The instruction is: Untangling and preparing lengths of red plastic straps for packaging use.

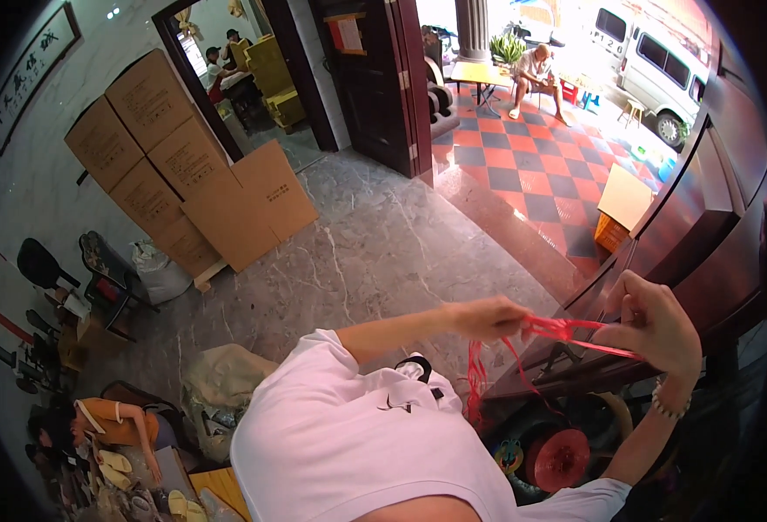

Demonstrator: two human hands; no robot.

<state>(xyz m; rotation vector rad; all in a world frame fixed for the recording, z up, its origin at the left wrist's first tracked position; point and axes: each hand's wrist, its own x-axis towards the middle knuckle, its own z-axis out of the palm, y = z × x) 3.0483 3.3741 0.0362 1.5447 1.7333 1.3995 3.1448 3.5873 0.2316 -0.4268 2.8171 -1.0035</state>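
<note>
Sideways, left hand (492,317) and right hand (662,329) stretch red string (555,327).

I am in what looks like a small workshop, at street level in a house-like building. Cardboard cartons (150,100) stand stacked by the pale marbled wall (131,35), a person in an orange top (112,421) leans over what look like yellow shoes (115,468), and I hold red cord (542,327). Through a doorway I see people (215,71) beside yellow boxes (272,71); past the big dark door (370,100), a checkered tiled porch (522,157) meets parked vans (664,65).
</note>
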